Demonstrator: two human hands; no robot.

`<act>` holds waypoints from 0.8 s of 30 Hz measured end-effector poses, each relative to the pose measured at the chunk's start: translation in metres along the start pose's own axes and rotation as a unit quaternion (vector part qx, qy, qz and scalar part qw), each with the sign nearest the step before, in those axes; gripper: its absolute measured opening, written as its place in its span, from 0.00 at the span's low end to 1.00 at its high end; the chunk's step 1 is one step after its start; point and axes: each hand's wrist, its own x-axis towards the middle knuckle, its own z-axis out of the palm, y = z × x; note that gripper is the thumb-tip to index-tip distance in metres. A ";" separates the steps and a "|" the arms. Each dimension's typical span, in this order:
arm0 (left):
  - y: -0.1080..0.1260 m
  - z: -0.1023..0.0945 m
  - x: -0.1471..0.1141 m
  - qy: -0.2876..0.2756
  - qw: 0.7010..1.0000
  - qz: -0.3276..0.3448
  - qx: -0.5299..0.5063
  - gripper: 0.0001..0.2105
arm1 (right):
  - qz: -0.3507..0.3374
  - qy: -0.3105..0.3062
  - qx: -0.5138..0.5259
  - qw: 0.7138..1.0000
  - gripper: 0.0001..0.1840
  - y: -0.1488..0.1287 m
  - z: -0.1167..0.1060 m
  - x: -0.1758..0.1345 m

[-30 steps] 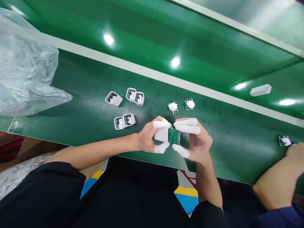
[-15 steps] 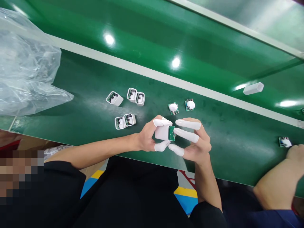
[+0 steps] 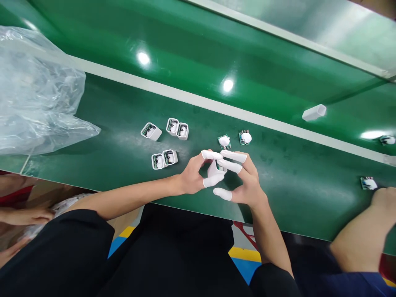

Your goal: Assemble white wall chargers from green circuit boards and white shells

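A small white plastic housing (image 3: 213, 169) is pinched between the thumb and a finger of my left hand (image 3: 195, 175), both in white finger cots. Its mouth is tilted up and toward the right. Inside that mouth a green circuit board (image 3: 218, 166) shows in part; fingers cover the rest. My right hand (image 3: 249, 177), also in white finger cots, rests two outstretched fingertips at the housing's mouth, while its thumb stays apart below. Just beyond my fingers lie two loose circuit boards, one nearer (image 3: 224, 141) and one farther right (image 3: 245, 137), each with a white blob on top.
Left of my hands stand several filled white housings (image 3: 170, 157). A clear plastic bag (image 3: 40, 95) covers the far left. An empty-looking white housing (image 3: 314, 112) lies at the back right. A co-worker's arm (image 3: 365, 231) reaches in at right near another board (image 3: 368, 183).
The green board has gone from sticking out of the housing to sitting mostly inside it. The housing has tilted mouth-up, and my right fingers have moved left onto its mouth.
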 end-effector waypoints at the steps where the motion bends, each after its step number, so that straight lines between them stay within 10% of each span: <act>1: 0.000 0.000 0.001 0.011 0.999 -0.038 -0.010 0.20 | 0.004 -0.002 0.005 1.000 0.50 0.001 0.001 0.000; 8: -0.002 0.003 0.011 0.064 0.975 -0.191 -0.092 0.18 | 0.038 0.037 0.023 0.998 0.38 0.006 0.001 0.003; 18: -0.005 0.003 0.014 0.051 0.959 -0.232 -0.152 0.22 | 0.102 0.025 0.054 0.993 0.33 0.015 -0.001 0.002; 24: -0.002 0.002 0.019 0.032 0.946 -0.203 -0.249 0.32 | 0.279 0.155 0.290 0.902 0.23 0.024 0.011 0.002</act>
